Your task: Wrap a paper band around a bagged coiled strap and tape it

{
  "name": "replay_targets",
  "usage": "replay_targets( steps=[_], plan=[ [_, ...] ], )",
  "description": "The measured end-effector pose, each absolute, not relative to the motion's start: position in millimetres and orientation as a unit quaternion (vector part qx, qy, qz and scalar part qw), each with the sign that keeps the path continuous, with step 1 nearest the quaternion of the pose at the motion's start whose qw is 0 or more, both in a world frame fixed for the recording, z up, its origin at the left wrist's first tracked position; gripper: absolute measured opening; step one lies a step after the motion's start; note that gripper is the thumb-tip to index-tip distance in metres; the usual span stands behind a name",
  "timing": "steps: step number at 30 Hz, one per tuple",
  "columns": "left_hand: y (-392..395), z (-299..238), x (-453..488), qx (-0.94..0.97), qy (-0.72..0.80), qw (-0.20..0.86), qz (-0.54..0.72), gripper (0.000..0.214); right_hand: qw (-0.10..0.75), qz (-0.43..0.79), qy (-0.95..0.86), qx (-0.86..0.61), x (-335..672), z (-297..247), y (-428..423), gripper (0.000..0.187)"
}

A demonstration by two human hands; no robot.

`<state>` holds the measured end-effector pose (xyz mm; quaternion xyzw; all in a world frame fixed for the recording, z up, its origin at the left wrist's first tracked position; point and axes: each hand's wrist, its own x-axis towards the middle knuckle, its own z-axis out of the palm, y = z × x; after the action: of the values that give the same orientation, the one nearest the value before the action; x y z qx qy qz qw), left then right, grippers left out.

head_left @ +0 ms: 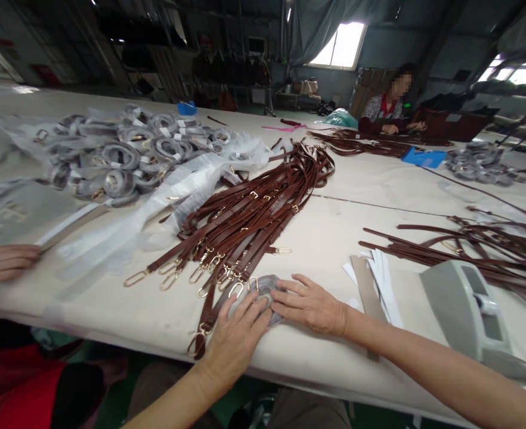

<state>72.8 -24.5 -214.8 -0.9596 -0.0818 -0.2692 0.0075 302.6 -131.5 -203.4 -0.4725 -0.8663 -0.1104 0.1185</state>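
Both hands lie flat, fingers spread: the left hand [236, 342] and right hand [310, 307] press a coiled brown leather strap in clear wrap [263, 292] at the near edge of the cream tabletop [334, 238]. A heap of brown straps with gold clasps [245, 220] sits just behind, a grey tape dispenser [469, 310] to the right, and another person's hand [3, 262] to the left. The coil is mostly covered.
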Motion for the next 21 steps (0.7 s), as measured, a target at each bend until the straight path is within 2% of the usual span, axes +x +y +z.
replay_targets(
  steps=[4, 8, 15, 21],
  plan=[
    [-31, -224, 76, -0.945, -0.127, 0.022, -0.299, 0.029, 0.121, -0.103, -0.857, -0.491, 297, -204, -132, 0.041],
    [-27, -223, 79, -0.944, -0.097, 0.023, -0.315, 0.031, 0.142, -0.113, -0.848, -0.497, 296, -207, -134, 0.042],
    [-23, -215, 75, -0.938, -0.046, -0.011, -0.344, 0.019, 0.180, -0.140, -0.845, -0.483, 301, -213, -141, 0.028],
    [-22, -217, 73, -0.939, -0.030, -0.008, -0.342, 0.023, 0.182, -0.139, -0.834, -0.502, 298, -217, -141, 0.023]
  ],
)
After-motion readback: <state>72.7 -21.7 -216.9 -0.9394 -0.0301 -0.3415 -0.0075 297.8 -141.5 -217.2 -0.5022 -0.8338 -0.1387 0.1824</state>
